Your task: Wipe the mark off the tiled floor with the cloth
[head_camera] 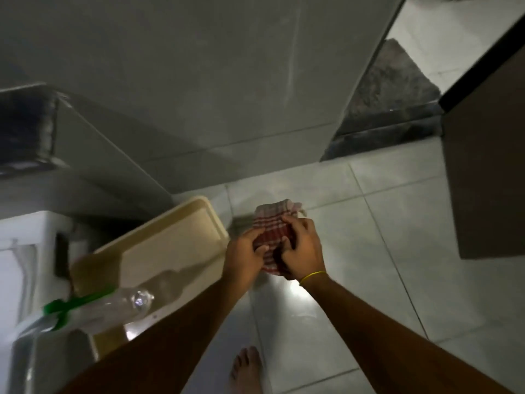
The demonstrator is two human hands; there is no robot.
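A red-and-white checked cloth [271, 223] is bunched up in the air between both hands, well above the pale tiled floor [355, 251]. My left hand [245, 253] grips its left side with the thumb on top. My right hand [302, 247], with a yellow band on the wrist, grips its right side. A faint greyish smudge [241, 223] shows on the tile just left of the cloth; I cannot tell whether it is the mark or a shadow.
A beige lidded bin [159, 251] stands at the left. A clear bottle with green trim [93, 305] lies beside it on a white appliance [17, 251]. A brown cabinet [488, 180] is at the right, a dark mat [392, 89] beyond. My bare foot [245, 368] is below.
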